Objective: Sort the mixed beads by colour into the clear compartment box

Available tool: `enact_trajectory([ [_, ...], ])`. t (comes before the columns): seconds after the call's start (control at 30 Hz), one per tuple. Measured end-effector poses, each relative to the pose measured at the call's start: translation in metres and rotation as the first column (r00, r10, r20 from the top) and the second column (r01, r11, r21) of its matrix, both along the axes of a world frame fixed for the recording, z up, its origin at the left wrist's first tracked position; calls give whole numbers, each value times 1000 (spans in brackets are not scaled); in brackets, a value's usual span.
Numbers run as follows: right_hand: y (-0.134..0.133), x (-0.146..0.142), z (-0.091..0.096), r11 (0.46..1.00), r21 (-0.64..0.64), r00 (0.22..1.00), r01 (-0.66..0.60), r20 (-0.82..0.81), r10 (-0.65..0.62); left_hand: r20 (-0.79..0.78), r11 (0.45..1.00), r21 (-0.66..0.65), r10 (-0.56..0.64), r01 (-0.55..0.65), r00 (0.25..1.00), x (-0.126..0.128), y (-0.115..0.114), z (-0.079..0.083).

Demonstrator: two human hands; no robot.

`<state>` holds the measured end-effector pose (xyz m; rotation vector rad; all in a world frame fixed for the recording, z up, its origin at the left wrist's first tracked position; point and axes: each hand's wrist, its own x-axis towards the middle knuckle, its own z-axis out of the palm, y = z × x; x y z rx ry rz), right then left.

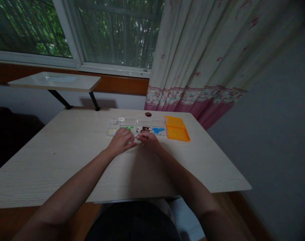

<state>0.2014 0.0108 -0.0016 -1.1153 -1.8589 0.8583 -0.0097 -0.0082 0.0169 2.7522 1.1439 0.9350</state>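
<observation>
A clear plastic compartment box [128, 122] lies on the table, its lid side toward the window. Its front compartments hold small pieces: pale ones [112, 131] at the left, then green ones [129, 128], dark brown ones [145, 129] and blue ones [158, 130]. My left hand [120, 142] rests at the box's front edge by the green pieces, fingers bent and thumb stretched out to the right, apart from them. Just in front of the brown pieces, my right hand [149, 140] has its fingertips pinched together; whatever is between them is too small to make out.
An orange plastic case [177, 129] lies against the box's right end. The pale wooden table [92, 174] has a round hole [148, 114] near its back edge. A raised shelf [57, 82] on black legs stands at the back left, below the window; a curtain [192, 60] hangs behind.
</observation>
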Motion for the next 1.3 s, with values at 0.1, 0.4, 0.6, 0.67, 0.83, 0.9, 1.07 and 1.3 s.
enact_trajectory([
  [0.1, -3, -2, 4, 996, -84, 998, -41, -51, 36, 2, 1000, 1, -1, 1, 1000, 0, 1, -1],
  [0.4, -11, -7, 7, 986, 65, 988, -153, 1, 153, -49, 998, 67, 4, 0, 999, 1, 1, 0],
  [0.6, -2, -1, -4, 952, 232, 979, -201, 75, 189, -65, 991, 113, 76, -68, 995, -6, 4, 3],
  [0.67, 2, 3, -8, 941, 294, 978, -168, 170, 121, -12, 982, 125, 147, -144, 989, -13, 9, 3],
  [0.83, 6, 13, -17, 912, 388, 906, -131, 420, -48, 197, 911, 119, 367, -394, 909, -38, 28, -2],
  [0.9, 5, 13, -18, 918, 367, 886, -147, 461, -43, 235, 879, 102, 434, -466, 870, -48, 35, -6],
  [1.07, 1, 9, -16, 927, 350, 869, -138, 492, -57, 240, 836, 65, 517, -545, 822, -64, 47, -16],
  [1.3, 2, 10, -15, 920, 364, 877, -145, 478, -50, 241, 758, 20, 630, -652, 738, -71, 51, -21],
])
